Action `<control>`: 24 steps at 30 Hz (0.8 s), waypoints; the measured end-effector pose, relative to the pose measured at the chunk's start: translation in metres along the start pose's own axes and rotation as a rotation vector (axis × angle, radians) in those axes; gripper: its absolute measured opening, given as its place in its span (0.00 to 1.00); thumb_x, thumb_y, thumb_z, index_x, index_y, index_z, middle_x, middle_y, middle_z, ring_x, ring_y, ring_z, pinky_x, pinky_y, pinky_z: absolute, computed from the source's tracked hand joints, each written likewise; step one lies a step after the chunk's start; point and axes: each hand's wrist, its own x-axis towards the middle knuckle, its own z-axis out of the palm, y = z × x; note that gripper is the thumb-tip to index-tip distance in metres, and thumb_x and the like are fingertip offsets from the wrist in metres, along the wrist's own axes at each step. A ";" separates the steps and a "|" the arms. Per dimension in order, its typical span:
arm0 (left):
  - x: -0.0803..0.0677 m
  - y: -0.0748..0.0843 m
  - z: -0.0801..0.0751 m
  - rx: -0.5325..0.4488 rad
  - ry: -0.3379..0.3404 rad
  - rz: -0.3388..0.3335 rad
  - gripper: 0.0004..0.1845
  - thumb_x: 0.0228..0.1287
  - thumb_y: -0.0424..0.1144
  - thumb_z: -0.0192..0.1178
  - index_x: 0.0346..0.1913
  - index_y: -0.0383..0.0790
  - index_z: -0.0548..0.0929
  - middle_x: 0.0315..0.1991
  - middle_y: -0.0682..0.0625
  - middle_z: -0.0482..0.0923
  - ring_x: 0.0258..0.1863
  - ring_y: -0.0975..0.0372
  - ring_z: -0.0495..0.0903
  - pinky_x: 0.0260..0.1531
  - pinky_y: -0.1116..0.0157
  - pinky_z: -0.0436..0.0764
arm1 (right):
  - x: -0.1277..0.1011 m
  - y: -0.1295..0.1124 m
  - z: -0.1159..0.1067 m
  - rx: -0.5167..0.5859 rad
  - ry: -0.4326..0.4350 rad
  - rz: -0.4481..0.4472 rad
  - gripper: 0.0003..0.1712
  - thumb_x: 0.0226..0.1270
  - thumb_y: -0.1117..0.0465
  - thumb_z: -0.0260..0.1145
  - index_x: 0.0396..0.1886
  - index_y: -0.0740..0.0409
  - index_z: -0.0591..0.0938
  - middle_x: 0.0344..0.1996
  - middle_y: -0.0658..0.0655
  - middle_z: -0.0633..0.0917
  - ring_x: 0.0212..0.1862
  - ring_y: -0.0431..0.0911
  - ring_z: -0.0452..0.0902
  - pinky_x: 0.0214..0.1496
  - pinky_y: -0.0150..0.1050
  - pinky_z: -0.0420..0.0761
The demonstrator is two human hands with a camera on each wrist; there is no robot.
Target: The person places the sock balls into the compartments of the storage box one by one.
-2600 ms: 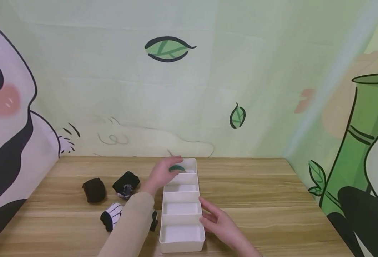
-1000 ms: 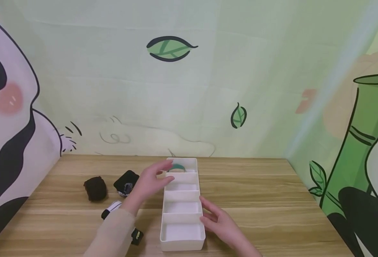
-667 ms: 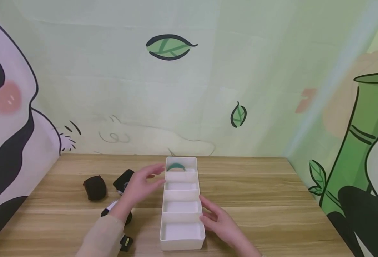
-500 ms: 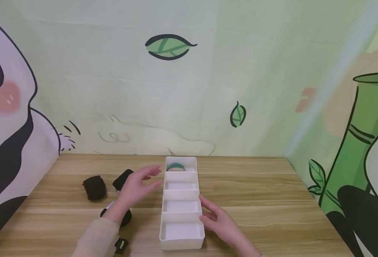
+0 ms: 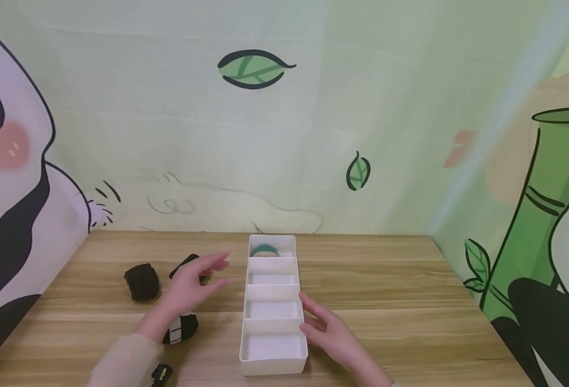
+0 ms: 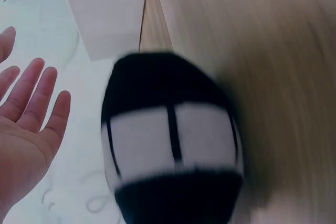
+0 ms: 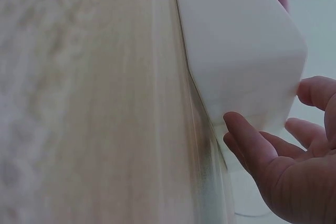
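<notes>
A long white divided box [image 5: 273,365] stands in the middle of the table, and a green and beige rolled bundle [image 5: 265,251] lies in its farthest compartment. My right hand [image 5: 330,333] rests its fingertips at the box's right side, fingers loosely extended. My left hand [image 5: 189,285] is in the air left of the box with nothing in it, its fingers spread. Under the left wrist lies a black-and-white rolled sock [image 6: 170,135], partly hidden by the forearm in the head view. Behind the left hand a black rolled bundle [image 5: 184,264] is mostly covered.
A dark rolled bundle [image 5: 142,282] lies farther left on the wooden table [image 5: 371,290]. Near the left sleeve is a small black item [image 5: 161,374] with a yellow mark. A printed cloth [image 5: 284,134] hangs behind the table's far edge.
My left hand has drawn back from the box's far compartment, leftward and nearer to me, uncovering the green bundle there. The right hand has stayed at the box's side.
</notes>
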 end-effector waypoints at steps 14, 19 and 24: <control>-0.026 -0.014 -0.034 0.089 -0.026 -0.068 0.30 0.58 0.34 0.72 0.64 0.36 0.77 0.51 0.46 0.85 0.50 0.52 0.82 0.50 0.50 0.79 | -0.002 -0.002 0.001 -0.008 -0.005 -0.014 0.38 0.73 0.62 0.63 0.77 0.61 0.59 0.73 0.72 0.59 0.67 0.67 0.65 0.55 0.49 0.80; -0.034 -0.019 -0.045 0.108 0.000 -0.062 0.31 0.57 0.32 0.72 0.64 0.34 0.76 0.50 0.47 0.85 0.49 0.53 0.82 0.49 0.50 0.80 | -0.001 -0.003 0.001 -0.009 -0.002 -0.002 0.38 0.72 0.61 0.64 0.77 0.59 0.60 0.73 0.71 0.59 0.67 0.66 0.66 0.55 0.46 0.80; -0.038 -0.021 -0.054 0.133 0.018 -0.041 0.31 0.57 0.33 0.73 0.64 0.36 0.77 0.50 0.49 0.85 0.49 0.56 0.82 0.48 0.53 0.80 | -0.001 -0.003 0.001 -0.008 -0.003 0.002 0.37 0.72 0.61 0.64 0.77 0.58 0.61 0.73 0.70 0.60 0.67 0.66 0.65 0.56 0.46 0.80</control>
